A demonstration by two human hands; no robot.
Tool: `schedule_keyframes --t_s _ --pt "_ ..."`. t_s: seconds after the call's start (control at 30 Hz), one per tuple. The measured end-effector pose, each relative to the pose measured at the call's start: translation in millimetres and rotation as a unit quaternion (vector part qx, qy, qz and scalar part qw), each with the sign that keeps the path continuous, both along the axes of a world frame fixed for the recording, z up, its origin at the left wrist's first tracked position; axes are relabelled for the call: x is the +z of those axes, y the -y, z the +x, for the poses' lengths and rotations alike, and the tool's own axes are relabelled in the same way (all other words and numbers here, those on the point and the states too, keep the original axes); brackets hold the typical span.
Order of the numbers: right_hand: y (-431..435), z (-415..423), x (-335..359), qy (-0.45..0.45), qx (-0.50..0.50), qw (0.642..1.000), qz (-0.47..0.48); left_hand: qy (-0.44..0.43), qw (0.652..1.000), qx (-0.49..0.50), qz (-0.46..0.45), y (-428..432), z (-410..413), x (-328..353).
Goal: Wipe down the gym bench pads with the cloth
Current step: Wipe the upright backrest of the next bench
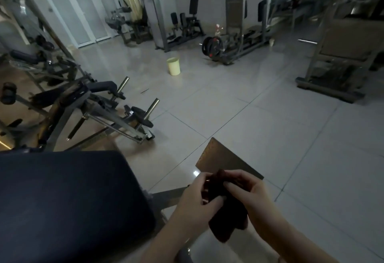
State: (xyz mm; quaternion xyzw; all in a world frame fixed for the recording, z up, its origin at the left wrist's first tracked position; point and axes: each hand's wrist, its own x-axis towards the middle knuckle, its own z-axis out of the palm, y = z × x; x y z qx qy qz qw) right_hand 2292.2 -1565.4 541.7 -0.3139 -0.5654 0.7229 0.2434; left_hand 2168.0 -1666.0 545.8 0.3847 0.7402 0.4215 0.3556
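The left hand (pixel 198 199) and right hand (pixel 252 193) hold a dark cloth (pixel 225 223) between them, each grip pinching its folds; the bench pad (pixel 70 200) lies just beside

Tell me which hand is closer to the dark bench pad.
Left. The left hand pinches the cloth just beyond the right edge of the bench pad, not touching it; the right hand holds the cloth's other side, farther away.

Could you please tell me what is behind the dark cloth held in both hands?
A brown flat panel shows behind the cloth, over the tiled floor. Its near part is covered by the cloth, the left hand and the right hand.
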Motion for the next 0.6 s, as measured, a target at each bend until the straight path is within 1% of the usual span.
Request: schedule_keyframes --t_s 0.13,0.23,0.43,0.5,0.6 --pt "-64 41 9 -0.004 -0.063 0.997 0.036 -0.044 0.998 -0.016 0.031 -74 36 13" --pt "-131 82 8 0.027 -0.079 0.995 0.05 -0.043 0.998 -0.025 0.027 -147 72 17" --pt "-276 165 22 0.063 -0.119 0.985 0.106 0.075 0.997 -0.012 0.031 -297 152 30" --pt "-316 188 30 0.069 -0.112 0.985 0.115 0.1 0.994 -0.024 0.036 -334 173 36" --pt "-362 212 39 0.049 -0.078 0.991 0.092 0.125 0.991 -0.033 0.037 -377 194 46"
